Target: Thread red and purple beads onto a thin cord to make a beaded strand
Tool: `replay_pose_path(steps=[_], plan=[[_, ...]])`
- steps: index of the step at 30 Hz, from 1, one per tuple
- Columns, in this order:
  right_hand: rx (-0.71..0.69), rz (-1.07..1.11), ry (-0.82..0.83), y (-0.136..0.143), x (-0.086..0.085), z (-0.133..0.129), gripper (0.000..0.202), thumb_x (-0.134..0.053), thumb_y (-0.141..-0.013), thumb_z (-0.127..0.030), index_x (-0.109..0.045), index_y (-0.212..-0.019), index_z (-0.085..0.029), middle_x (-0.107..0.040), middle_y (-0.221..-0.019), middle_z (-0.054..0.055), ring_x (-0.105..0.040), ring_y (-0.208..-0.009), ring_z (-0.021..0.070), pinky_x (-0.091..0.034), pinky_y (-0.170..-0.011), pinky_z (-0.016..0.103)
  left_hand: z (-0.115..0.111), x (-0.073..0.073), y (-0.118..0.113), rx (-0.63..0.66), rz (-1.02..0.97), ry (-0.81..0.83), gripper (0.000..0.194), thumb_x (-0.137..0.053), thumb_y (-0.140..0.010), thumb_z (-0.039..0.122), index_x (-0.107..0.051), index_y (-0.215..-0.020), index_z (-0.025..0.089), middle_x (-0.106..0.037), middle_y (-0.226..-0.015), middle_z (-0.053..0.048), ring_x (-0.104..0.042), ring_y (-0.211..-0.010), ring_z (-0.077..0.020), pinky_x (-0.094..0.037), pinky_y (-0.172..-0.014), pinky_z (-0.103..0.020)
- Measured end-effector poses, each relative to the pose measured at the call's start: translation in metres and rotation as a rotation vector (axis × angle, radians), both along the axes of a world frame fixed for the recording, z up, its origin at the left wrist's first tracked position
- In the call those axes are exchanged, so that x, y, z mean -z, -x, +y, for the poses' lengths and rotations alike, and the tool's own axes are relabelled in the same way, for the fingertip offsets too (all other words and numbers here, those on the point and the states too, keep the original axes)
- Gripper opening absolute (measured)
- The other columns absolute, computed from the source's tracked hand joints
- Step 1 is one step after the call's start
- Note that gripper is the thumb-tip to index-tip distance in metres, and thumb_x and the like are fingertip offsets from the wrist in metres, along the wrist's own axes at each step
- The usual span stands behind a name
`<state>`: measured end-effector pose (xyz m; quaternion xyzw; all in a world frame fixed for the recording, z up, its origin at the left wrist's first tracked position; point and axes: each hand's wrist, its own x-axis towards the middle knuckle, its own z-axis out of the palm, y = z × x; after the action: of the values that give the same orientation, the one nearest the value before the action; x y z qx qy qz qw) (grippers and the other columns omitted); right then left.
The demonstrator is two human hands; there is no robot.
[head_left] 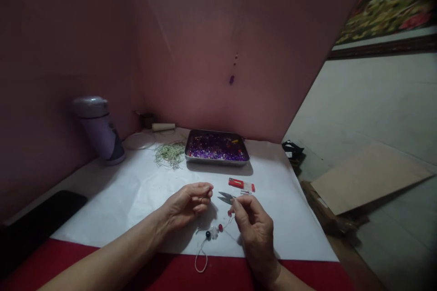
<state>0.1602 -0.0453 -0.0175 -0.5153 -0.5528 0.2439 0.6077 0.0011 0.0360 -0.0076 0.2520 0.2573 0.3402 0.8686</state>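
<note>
My right hand (254,227) is closed, thumb and forefinger pinched on a beaded cord (201,261). From those fingers the cord runs down to the left through a red bead (220,227), a clear flower-like cluster (214,233) and a black bead (208,235), ending in a loop near the paper's front edge. Open blades of small scissors (226,197) point left beside my right fingertips; their handles are hidden, so I cannot tell whether they lie down or are held. My left hand (189,204) is raised left of the blades, fingertips pinched on something too small to make out.
A metal tray (218,162) of purple beads stands at the back. Left of it lie tangled pale threads (170,154) and a spool (164,127). A purple tumbler (102,136) stands far left. A red-and-clear packet (241,184) lies beyond my right hand.
</note>
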Motion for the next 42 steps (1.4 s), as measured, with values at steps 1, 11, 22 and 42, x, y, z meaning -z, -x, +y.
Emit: replay_pose_path(steps=[1,11,22,42], plan=[[0.004,0.004,0.004,0.0,-0.001,0.0,0.022,-0.053,-0.086,-0.035,-0.053,-0.072,-0.018,-0.054,-0.062,-0.001,-0.051,-0.058,0.0136,-0.041,-0.055,0.023,0.0,0.0,0.001,-0.015,0.008,0.006,0.004,-0.064,-0.072,0.004,-0.061,-0.073,0.005,-0.053,-0.068,-0.003,-0.031,-0.044,0.0005,-0.022,-0.038,-0.012],[-0.02,0.029,0.032,-0.002,0.0,0.0,0.021,-0.058,-0.083,-0.034,-0.056,-0.071,-0.017,-0.055,-0.061,0.0,-0.052,-0.059,0.0145,-0.043,-0.055,0.024,-0.011,0.0,-0.005,-0.036,0.1,-0.025,0.008,-0.067,-0.069,0.01,-0.061,-0.074,0.007,-0.054,-0.068,-0.003,-0.038,-0.047,-0.0027,-0.019,-0.037,-0.014],[-0.127,-0.05,0.066,-0.001,0.007,0.001,0.019,-0.055,-0.085,-0.03,-0.054,-0.07,-0.017,-0.053,-0.057,-0.003,-0.048,-0.051,0.0111,-0.039,-0.05,0.021,-0.016,0.001,-0.008,0.008,0.098,-0.048,0.009,-0.066,-0.069,0.013,-0.062,-0.074,0.007,-0.053,-0.07,-0.002,-0.036,-0.048,-0.0033,-0.015,-0.039,-0.017],[-0.229,-0.074,0.15,0.0,0.015,0.005,0.02,-0.053,-0.087,-0.032,-0.055,-0.074,-0.017,-0.06,-0.061,0.001,-0.053,-0.053,0.013,-0.04,-0.05,0.023,-0.024,0.001,-0.013,0.029,0.09,-0.052,0.012,-0.07,-0.067,0.016,-0.063,-0.073,0.008,-0.046,-0.059,0.003,-0.031,-0.048,-0.0032,-0.01,-0.044,-0.019]])
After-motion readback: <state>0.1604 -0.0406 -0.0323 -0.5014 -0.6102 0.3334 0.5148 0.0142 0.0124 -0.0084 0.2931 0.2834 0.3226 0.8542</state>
